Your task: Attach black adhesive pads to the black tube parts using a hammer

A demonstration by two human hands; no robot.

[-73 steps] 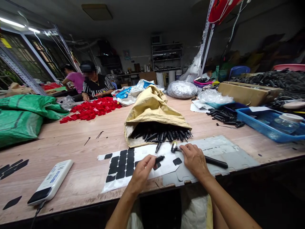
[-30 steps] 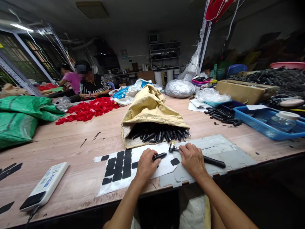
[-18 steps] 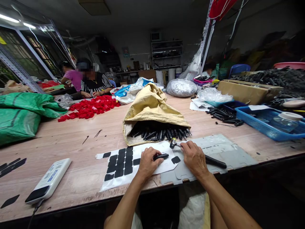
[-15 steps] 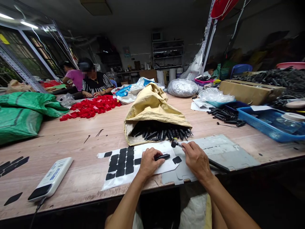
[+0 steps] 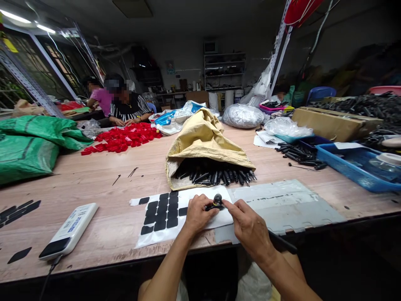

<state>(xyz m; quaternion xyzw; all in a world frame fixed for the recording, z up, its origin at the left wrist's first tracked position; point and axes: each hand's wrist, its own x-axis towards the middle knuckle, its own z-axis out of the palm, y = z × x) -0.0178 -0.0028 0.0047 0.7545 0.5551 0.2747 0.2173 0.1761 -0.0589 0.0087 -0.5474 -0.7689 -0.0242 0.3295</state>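
Closed around a black pen-like tube (image 5: 209,207), my left hand (image 5: 196,215) rests over the right part of a white sheet (image 5: 191,193). Rows of black rounded-square stickers (image 5: 162,211) lie on that sheet, left of the hand. My right hand (image 5: 252,228) grips a small hammer (image 5: 217,198) with a round black head and a long black handle that sticks out behind the wrist. The hammer's head is at the tube, just beside my left fingertips; whether they touch is hard to see. My right index finger points along the hammer toward its head.
A yellow sack (image 5: 200,142) spills black tubes (image 5: 219,175) behind the sheet. A grey board (image 5: 282,205) lies at right, near a blue tray (image 5: 354,167). Left are a white power bank (image 5: 70,230), red pieces (image 5: 125,138) and a green sack (image 5: 28,154). Co-workers (image 5: 128,106) sit beyond.
My right hand has brought the hammer left and down, so its head is now at the black tube. My left hand keeps its hold. The view has shifted slightly.
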